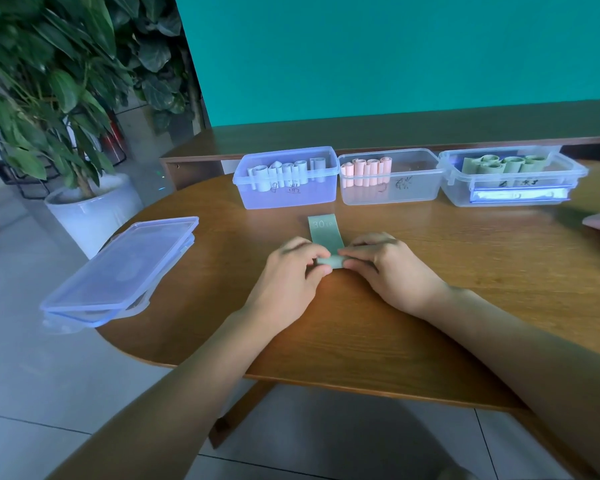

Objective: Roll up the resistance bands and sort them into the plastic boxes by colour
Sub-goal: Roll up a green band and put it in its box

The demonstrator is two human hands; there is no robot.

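Fingers of my left hand [293, 271] and right hand [385, 268] pinched the rolled end of a green band [326, 233] on the table [465, 265], below three boxes [392, 178].

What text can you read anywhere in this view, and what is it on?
"30 LB": printed on the flat end of the green resistance band; the "LB" is small and less sure.
Handwritten marks on the fronts of the left box, middle box and right box: too blurred to read.
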